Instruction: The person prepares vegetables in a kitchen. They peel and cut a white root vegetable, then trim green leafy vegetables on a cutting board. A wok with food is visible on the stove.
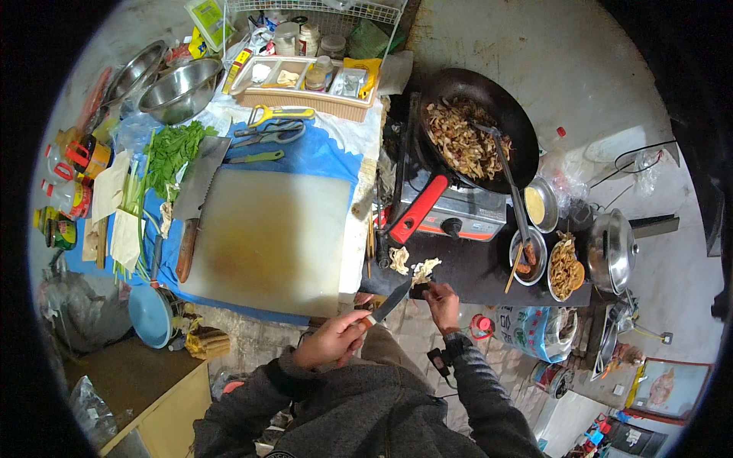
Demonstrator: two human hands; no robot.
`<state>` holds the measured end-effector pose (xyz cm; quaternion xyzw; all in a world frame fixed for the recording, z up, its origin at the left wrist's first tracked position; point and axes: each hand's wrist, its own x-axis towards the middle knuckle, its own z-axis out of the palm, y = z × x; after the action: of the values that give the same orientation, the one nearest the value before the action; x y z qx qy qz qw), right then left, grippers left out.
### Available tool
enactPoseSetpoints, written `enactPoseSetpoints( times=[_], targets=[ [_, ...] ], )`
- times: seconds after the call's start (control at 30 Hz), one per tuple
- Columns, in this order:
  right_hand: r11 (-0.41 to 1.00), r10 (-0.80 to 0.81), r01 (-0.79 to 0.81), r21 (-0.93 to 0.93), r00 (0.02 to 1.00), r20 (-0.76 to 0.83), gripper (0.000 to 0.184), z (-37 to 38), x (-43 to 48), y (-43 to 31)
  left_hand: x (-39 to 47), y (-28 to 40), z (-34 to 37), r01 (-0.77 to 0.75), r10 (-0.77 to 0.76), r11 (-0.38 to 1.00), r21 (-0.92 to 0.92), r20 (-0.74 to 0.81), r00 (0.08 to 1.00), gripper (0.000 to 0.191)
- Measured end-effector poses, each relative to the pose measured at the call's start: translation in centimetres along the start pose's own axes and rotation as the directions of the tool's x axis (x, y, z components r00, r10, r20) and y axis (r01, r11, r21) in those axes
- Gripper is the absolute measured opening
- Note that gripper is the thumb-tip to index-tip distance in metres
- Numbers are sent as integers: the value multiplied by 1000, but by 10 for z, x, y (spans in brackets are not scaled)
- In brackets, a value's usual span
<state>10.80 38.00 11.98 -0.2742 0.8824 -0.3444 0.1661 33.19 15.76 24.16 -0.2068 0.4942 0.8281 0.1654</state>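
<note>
My left hand (pixel 335 339) is closed around the handle of a small kitchen knife (pixel 392 301), its blade pointing up and right toward the black counter's near edge. Just right of the blade, my right hand (pixel 443 304) is at that edge with fingers curled, below a crumpled whitish paper or cloth (pixel 425 271); whether it grips anything is unclear. A similar crumpled piece (pixel 399 260) lies beside it. Beyond, a black wok (pixel 518 114) with a red handle sits on a gas stove (pixel 475 213), holding browned sliced food (pixel 458 134) and a metal spatula (pixel 505 166).
At left are a cutting board (pixel 275 240), a cleaver (pixel 197 183), leafy greens (pixel 172 154) and scissors (pixel 278 133). Bowls of sausage-like pieces (pixel 529 255) and browned food (pixel 564 269) stand right of the stove, beside a lidded steel pot (pixel 613 252).
</note>
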Motion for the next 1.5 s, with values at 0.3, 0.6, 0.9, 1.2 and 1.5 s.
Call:
enactPoseSetpoints(
  times=[0.3, 0.6, 0.9, 1.2, 1.5],
  targets=[
    [993, -111, 105, -60, 988, -109, 30, 20, 36, 26, 50, -30, 39, 100, -98, 995, 8, -130, 987, 40],
    [1000, 8, -12, -24, 990, -144, 25, 16, 68, 44, 85, -61, 50, 60, -63, 998, -19, -240, 969, 43],
    [995, 30, -16, 94, 988, -148, 9, 24, 68, 48, 125, -102, 42, 35, 10, 991, 130, -327, 945, 41],
    [981, -104, 108, 159, 994, -38, 16, 19, 36, 33, 131, -118, 29, -59, 171, 946, 319, -335, 927, 38],
    [979, -200, 202, 19, 978, -65, 15, 30, 41, 29, 134, -127, 19, -10, 127, 950, 313, -356, 926, 35]
  ],
)
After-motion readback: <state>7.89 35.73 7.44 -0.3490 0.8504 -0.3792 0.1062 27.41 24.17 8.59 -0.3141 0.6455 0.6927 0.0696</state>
